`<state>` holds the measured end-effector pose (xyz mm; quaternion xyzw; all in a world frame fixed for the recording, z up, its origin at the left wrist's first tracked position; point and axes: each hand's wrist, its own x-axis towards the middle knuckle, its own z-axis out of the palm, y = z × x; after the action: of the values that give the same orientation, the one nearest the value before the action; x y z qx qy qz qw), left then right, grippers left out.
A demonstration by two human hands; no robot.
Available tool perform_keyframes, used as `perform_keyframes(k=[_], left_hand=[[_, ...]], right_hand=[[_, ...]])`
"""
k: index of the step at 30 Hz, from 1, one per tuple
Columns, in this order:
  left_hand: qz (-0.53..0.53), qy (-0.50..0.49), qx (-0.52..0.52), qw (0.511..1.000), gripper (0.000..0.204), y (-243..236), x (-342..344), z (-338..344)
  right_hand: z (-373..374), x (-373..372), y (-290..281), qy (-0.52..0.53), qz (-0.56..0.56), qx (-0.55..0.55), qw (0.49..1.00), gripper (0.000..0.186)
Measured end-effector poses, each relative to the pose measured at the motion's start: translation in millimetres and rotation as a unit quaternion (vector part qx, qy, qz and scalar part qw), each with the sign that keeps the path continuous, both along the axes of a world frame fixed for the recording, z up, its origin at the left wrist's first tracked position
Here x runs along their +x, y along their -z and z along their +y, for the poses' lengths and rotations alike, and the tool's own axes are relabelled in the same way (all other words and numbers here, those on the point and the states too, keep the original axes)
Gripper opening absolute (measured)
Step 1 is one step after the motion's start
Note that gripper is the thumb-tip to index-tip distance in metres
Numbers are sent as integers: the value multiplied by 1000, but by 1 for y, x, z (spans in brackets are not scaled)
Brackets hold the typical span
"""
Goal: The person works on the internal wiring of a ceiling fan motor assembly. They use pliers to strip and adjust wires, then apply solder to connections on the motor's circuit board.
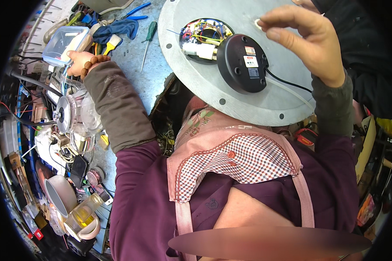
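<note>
My left hand [80, 63], with a brown bead bracelet at the wrist, grips the near side of a clear plastic box [52, 48] with a bluish rim. Something pale lies at the box, by my thumb. My right hand [307, 39] hovers over a large round grey metal plate [196, 87], thumb and fingers apart and curved. A small whitish ring [258, 24] shows at its fingertips; whether they touch is unclear. On the plate sits a black round device base [241, 63] with labels and a black cord. Beside it, a round housing [204, 37] exposes coloured wires and a white connector.
A green-handled screwdriver [147, 43], a yellow brush [112, 44], a blue cloth [122, 29] and blue-handled pliers [137, 12] lie on the bench. Left stand a clear jug-like appliance [80, 111] and a glass with yellow liquid [83, 213]. Another person's dark sleeve [366, 48] is at right.
</note>
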<state>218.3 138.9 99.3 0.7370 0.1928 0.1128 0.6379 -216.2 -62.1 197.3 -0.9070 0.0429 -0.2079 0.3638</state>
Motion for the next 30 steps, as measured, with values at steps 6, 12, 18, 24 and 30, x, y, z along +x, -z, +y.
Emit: perform_keyframes(k=[6, 12, 18, 24, 30], left_hand=[[-52, 45, -19, 997, 92, 15, 20, 2], [9, -52, 21, 998, 101, 29, 56, 5], [-242, -82, 328, 909, 103, 38, 11, -15], [-382, 375, -41, 844, 20, 25, -60, -54], [-316, 564, 112, 755, 17, 36, -81, -74]], right_hand=[[23, -31, 34, 26, -45, 31, 998, 23], [47, -57, 66, 63, -38, 166, 983, 21], [43, -58, 53, 64, -51, 111, 991, 20], [11, -33, -4, -13, -51, -62, 997, 24], [-82, 69, 4, 38, 6, -222, 974, 24]])
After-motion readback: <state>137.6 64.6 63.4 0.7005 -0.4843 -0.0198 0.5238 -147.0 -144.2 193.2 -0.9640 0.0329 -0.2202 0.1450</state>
